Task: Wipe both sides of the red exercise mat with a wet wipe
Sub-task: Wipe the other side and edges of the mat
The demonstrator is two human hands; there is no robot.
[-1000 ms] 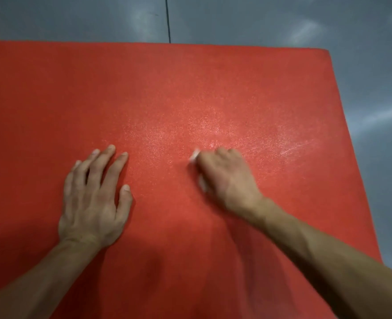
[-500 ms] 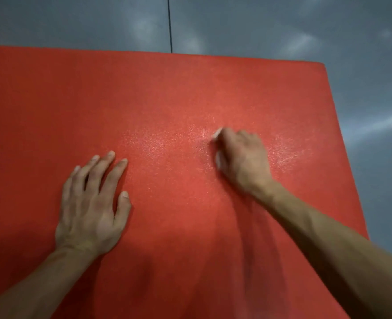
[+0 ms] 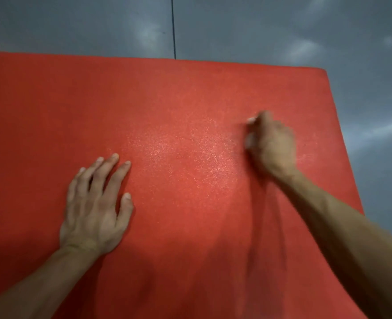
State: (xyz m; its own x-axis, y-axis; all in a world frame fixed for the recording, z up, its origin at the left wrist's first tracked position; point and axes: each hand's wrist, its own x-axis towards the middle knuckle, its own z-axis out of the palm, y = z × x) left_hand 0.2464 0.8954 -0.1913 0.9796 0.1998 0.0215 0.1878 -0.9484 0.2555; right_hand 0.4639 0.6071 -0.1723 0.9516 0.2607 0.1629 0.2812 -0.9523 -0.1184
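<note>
The red exercise mat [image 3: 167, 93] lies flat and fills most of the view, with a faint damp sheen near its middle. My left hand [image 3: 96, 206] rests flat on the mat with its fingers spread. My right hand [image 3: 272, 143], blurred by motion, presses a white wet wipe [image 3: 249, 139] onto the mat near the right edge. Its fingers curl over the wipe, and only small white bits show at the fingertips and the thumb side.
Grey floor [image 3: 282, 31] surrounds the mat beyond its far edge and right edge, with a dark seam line [image 3: 173, 26] running away from the far edge. The mat's far right corner [image 3: 323, 71] is in view.
My right hand has slid the wipe to the right and farther away across the mat. My left hand has stayed flat in the same spot.
</note>
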